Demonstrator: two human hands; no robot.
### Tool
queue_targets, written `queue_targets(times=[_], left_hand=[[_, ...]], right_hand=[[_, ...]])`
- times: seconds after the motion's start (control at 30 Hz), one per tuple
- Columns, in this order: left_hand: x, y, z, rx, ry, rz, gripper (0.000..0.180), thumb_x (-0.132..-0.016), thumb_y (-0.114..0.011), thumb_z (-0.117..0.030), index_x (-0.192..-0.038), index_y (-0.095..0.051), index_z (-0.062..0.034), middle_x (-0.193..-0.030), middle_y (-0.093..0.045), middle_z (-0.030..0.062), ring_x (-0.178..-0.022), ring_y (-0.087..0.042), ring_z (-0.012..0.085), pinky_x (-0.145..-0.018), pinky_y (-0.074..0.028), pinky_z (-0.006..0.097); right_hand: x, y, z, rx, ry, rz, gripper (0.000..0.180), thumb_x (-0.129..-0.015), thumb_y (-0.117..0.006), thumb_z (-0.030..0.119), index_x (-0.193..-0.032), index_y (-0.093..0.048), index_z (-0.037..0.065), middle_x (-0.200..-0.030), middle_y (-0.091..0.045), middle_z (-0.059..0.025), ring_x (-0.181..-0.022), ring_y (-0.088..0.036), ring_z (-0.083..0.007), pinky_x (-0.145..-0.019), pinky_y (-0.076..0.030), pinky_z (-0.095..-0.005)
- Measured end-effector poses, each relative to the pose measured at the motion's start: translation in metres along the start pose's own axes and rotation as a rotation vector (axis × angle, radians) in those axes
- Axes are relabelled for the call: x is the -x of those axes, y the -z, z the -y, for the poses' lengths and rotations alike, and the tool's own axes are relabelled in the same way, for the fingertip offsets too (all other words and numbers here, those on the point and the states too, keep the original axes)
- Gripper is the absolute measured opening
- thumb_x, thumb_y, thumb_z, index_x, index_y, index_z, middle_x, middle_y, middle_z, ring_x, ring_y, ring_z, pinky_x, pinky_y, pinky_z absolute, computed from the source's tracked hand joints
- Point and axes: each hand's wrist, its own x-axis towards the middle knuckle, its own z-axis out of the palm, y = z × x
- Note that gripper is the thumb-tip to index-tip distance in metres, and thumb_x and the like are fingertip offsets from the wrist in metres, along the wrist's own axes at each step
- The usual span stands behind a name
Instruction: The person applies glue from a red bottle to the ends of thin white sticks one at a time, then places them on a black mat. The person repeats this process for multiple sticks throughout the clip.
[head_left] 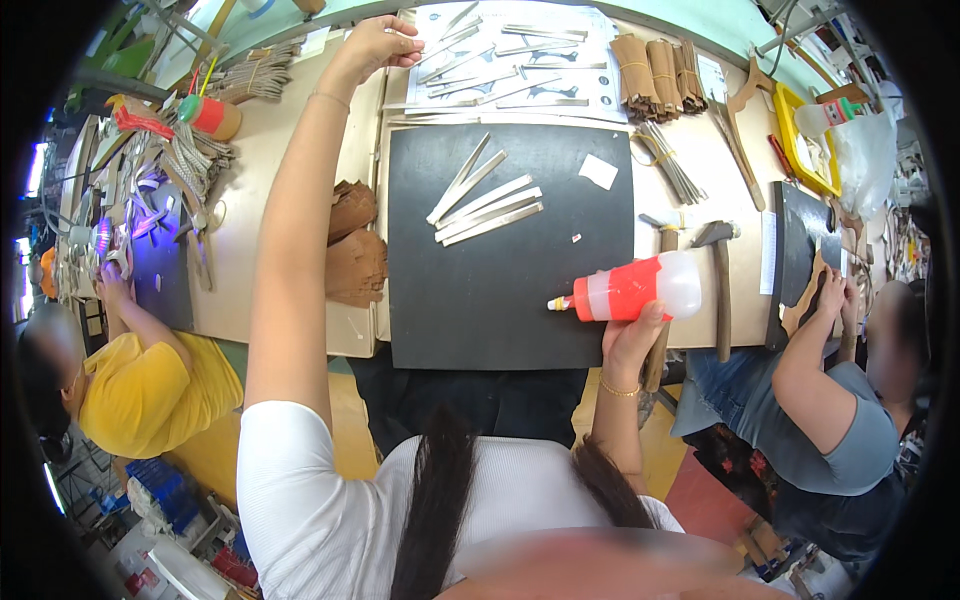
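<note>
- Right hand wrapped around a squeeze bottle, fingers closed on its underside near the pale base end.
- Squeeze bottle held just above the near right corner of a black mat, lying almost level; long axis running left to right, small nozzle pointing toward the person's left, rounded translucent base toward the right.
- Bottle body orange-red over most of its length, a paler band near the nozzle end; level of the contents impossible to judge.
- Left hand stretched far forward to the back of the tabletop, fingers curled and pinched together at the edge of a white sheet carrying grey strips; what sits between the fingertips too small to make out.
- On the black mat, a loose fan of pale flat strips lying at a slant, and a small white scrap apart from them to the right.
- Stacks of brown cut pieces just left of the mat; bundles of brown pieces at the far right of the white sheet.
- Hammer lying on the tabletop right of the mat, handle pointing toward the person.
- Second orange bottle lying at the far left.
- Other people seated on both sides, a yellow sleeve at left, a grey one at right.
</note>
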Motion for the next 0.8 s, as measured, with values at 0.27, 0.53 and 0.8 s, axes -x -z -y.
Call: queue_targets(times=[0.27, 0.53, 0.8], left_hand=[[-0.061, 0.031, 0.009, 0.056, 0.140, 0.044, 0.022, -0.083, -0.062, -0.003, -0.102, -0.052, 0.0035, -0.093, -0.062, 0.0124, -0.079, -0.063, 0.0175, -0.072, -0.053, 0.025], [-0.041, 0.030, 0.016, 0.125, -0.201, -0.281, 0.022, -0.083, -0.065, -0.009, -0.098, -0.056, 0.0045, -0.088, -0.062, 0.0116, -0.075, -0.062, 0.0159, -0.068, -0.052, 0.026], [0.110, -0.043, -0.008, -0.382, 0.020, 0.037, 0.032, -0.085, -0.062, -0.034, -0.077, -0.066, -0.0031, -0.065, -0.060, 0.0033, -0.059, -0.055, 0.0082, -0.052, -0.043, 0.024]], right_hand=[[0.002, -0.007, 0.005, 0.014, -0.007, 0.010, 0.088, -0.071, -0.071, 0.054, -0.127, -0.034, -0.002, -0.120, -0.048, -0.0165, -0.103, -0.055, -0.0275, -0.085, -0.052, -0.0468], [0.002, -0.009, 0.001, 0.092, 0.037, -0.024, 0.084, -0.075, -0.062, 0.061, -0.126, -0.037, 0.000, -0.116, -0.051, -0.0128, -0.098, -0.057, -0.0273, -0.084, -0.051, -0.0493], [0.002, -0.011, 0.005, 0.089, 0.030, -0.024, 0.081, -0.078, -0.057, 0.062, -0.127, -0.038, 0.000, -0.118, -0.050, -0.0131, -0.099, -0.057, -0.0280, -0.088, -0.049, -0.0507]])
